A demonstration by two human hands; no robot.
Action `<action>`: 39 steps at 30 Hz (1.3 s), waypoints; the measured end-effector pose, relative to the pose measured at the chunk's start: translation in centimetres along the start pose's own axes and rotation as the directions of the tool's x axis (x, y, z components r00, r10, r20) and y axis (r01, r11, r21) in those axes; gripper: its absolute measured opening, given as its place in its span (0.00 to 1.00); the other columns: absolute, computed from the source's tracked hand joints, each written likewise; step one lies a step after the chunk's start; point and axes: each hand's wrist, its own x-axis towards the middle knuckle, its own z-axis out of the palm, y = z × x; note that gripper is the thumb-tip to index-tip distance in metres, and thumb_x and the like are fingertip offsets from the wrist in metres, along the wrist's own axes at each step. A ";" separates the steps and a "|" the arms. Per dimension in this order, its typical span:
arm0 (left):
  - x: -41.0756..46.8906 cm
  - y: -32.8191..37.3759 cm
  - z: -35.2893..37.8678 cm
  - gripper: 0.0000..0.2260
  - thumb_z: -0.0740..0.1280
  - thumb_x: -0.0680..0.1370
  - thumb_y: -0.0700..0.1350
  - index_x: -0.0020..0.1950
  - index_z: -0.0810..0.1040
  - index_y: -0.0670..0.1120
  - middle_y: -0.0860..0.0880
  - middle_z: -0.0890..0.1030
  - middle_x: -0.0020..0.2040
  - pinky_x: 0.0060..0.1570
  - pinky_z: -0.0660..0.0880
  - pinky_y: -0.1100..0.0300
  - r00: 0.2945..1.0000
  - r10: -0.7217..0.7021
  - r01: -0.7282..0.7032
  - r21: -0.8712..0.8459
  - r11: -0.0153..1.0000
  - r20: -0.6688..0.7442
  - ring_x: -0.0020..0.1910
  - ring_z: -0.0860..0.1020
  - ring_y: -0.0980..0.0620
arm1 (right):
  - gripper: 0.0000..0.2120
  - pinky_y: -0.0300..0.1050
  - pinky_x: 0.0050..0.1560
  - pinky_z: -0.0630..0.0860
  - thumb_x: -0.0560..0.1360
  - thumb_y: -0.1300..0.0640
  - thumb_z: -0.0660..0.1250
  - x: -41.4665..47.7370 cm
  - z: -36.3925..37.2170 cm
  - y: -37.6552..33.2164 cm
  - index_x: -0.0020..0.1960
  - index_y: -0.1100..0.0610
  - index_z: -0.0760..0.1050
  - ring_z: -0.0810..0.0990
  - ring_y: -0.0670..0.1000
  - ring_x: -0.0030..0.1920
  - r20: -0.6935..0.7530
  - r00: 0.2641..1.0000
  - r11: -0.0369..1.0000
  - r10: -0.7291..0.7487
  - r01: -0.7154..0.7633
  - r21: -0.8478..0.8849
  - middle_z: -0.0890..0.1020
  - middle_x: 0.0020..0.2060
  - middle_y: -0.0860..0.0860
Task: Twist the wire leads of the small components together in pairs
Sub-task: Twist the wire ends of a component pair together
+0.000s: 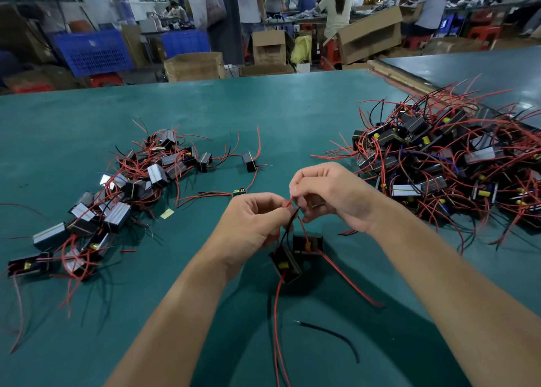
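left hand [254, 220] and right hand [330, 193] close together, both pinching the crossed red and black leads [293, 211], two black components [285, 265] side by side just below, green surface [263, 114], big pile [439, 158] right, smaller pile [117, 196] left

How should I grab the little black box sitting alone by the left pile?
Probably by its body: pinch the small black box-shaped component across its two flat sides, coming from above. It stands apart from the left pile of wired components, and its thin red leads look too floppy to hold.
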 end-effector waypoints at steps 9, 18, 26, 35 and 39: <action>0.0 -0.2 -0.1 0.04 0.66 0.76 0.34 0.42 0.79 0.38 0.42 0.81 0.35 0.22 0.60 0.68 1.000 0.010 -0.010 -0.028 1.000 -0.014 0.22 0.62 0.56 | 0.13 0.41 0.34 0.78 0.73 0.63 0.63 0.3 -0.1 0.1 0.32 0.55 0.77 0.71 0.47 0.25 -0.003 0.997 0.993 0.073 -0.073 0.091 0.75 0.26 0.51; 0.3 -0.3 -0.1 0.08 0.67 0.76 0.34 0.40 0.77 0.45 0.42 0.83 0.35 0.22 0.58 0.69 0.999 -0.034 0.031 -0.131 0.991 -0.025 0.20 0.59 0.56 | 0.10 0.39 0.31 0.78 0.74 0.63 0.67 0.2 -0.7 0.2 0.35 0.56 0.79 0.71 0.45 0.25 -0.031 0.998 0.998 0.045 -0.044 0.051 0.74 0.26 0.49; 0.7 -0.7 -0.6 0.05 0.70 0.75 0.38 0.40 0.81 0.46 0.45 0.84 0.38 0.22 0.61 0.70 0.979 -0.151 0.124 -0.189 0.974 -0.134 0.23 0.62 0.58 | 0.10 0.40 0.31 0.77 0.73 0.65 0.72 0.6 0.0 0.9 0.35 0.55 0.83 0.73 0.49 0.28 -0.097 0.987 0.984 -0.131 0.117 -0.136 0.77 0.25 0.48; 0.8 -0.8 -0.6 0.06 0.67 0.77 0.40 0.41 0.81 0.46 0.49 0.83 0.34 0.24 0.59 0.69 0.970 -0.215 0.185 -0.232 0.955 -0.111 0.29 0.61 0.56 | 0.07 0.47 0.34 0.75 0.70 0.66 0.74 0.5 -0.1 1.1 0.36 0.58 0.82 0.73 0.49 0.29 -0.078 0.963 0.946 -0.259 0.237 -0.222 0.77 0.25 0.49; 0.7 -0.6 -0.5 0.08 0.66 0.78 0.41 0.40 0.81 0.46 0.49 0.83 0.34 0.22 0.60 0.71 0.971 -0.222 0.204 -0.175 0.963 -0.090 0.25 0.63 0.58 | 0.08 0.49 0.35 0.75 0.71 0.64 0.74 0.5 0.1 1.1 0.35 0.57 0.81 0.75 0.50 0.28 -0.077 0.960 0.937 -0.270 0.243 -0.252 0.77 0.27 0.52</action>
